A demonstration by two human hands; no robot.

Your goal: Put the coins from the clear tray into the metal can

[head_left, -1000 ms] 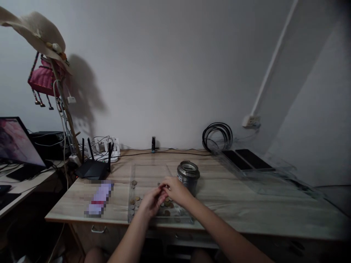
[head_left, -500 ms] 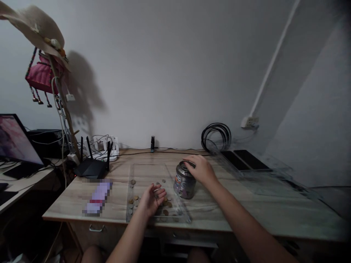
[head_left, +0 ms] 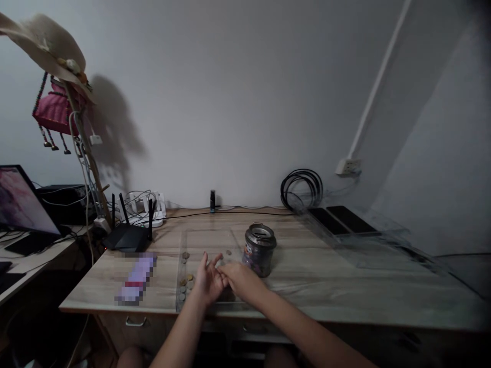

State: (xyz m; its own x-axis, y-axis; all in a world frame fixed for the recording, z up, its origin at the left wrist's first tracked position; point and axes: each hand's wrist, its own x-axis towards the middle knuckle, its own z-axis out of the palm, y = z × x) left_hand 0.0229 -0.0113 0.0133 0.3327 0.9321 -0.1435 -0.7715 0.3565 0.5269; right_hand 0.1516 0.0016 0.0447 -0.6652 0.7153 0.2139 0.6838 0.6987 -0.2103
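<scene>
My left hand (head_left: 209, 281) is palm up over the clear tray (head_left: 178, 301), thumb and fingers spread. Whether anything lies in its palm is hidden. My right hand (head_left: 245, 282) reaches across to it, fingertips pressed together against the left fingers; what they pinch, if anything, does not show. Several silver and gold coins (head_left: 182, 296) lie along the tray's left side, and another coin (head_left: 229, 252) sits near its back. Just behind my right hand stands a metal coin bank (head_left: 261, 250), can-shaped, with a slot in its lid and a coloured cartoon print.
A black router (head_left: 128, 237) and a blurred purple item (head_left: 138, 278) are at left. A small dark bottle (head_left: 213, 201) stands by the wall. Coiled black cable (head_left: 302, 189) and a clear plastic case (head_left: 368, 255) with dark panels are at right. The desk's front edge runs below my hands.
My right hand has left the coin bank's lid and moved left and down to my left hand. The bank's top now shows. My left hand stays over the tray.
</scene>
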